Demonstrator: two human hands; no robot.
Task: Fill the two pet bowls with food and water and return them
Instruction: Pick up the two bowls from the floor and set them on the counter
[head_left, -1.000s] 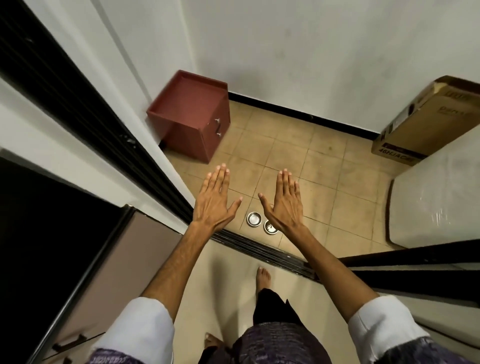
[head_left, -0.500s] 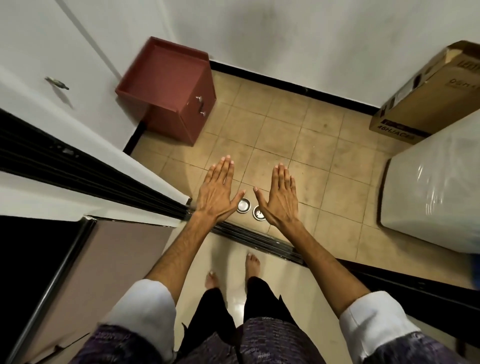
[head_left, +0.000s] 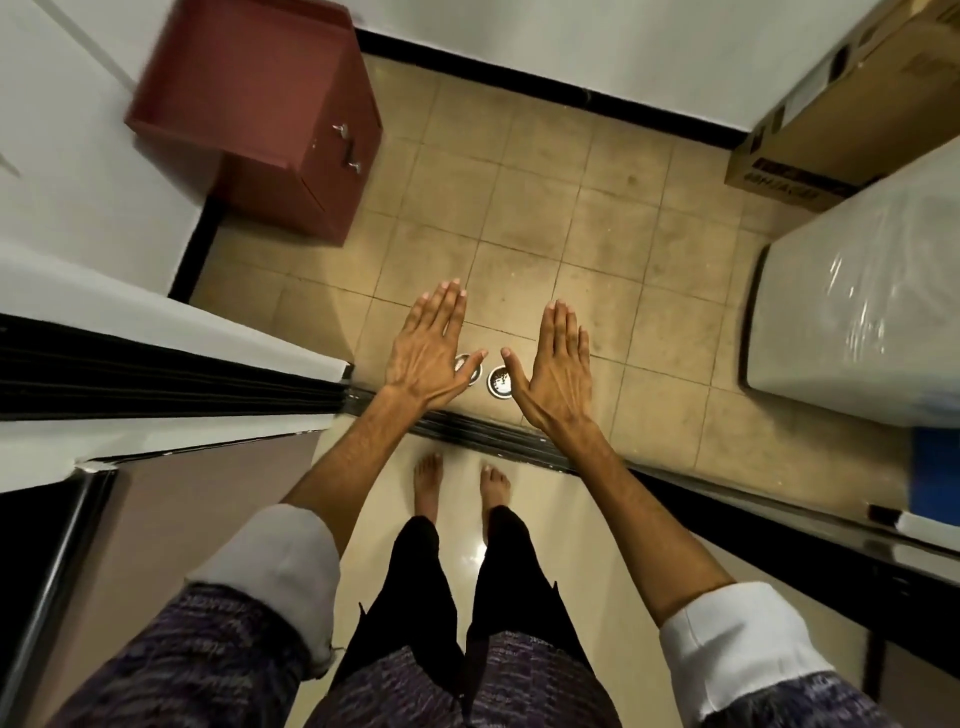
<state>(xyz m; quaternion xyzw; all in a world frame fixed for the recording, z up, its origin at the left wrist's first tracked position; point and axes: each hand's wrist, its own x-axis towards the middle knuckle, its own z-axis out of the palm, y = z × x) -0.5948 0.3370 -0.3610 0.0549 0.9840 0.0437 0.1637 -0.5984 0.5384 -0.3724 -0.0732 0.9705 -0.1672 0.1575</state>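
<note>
The left hand and the right hand are held out flat with straight fingers, palms down, holding nothing. Far below them two small metal bowls stand side by side on the tiled floor, just beyond the door track.

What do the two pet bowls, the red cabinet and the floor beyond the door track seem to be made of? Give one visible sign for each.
Two pet bowls: probably steel, since the rims shine silver.
Red cabinet: likely painted or laminated board, with flat matt panels and a metal handle.
Floor: ceramic-looking beige tiles, with visible grout lines and a dull, stained surface.
</note>
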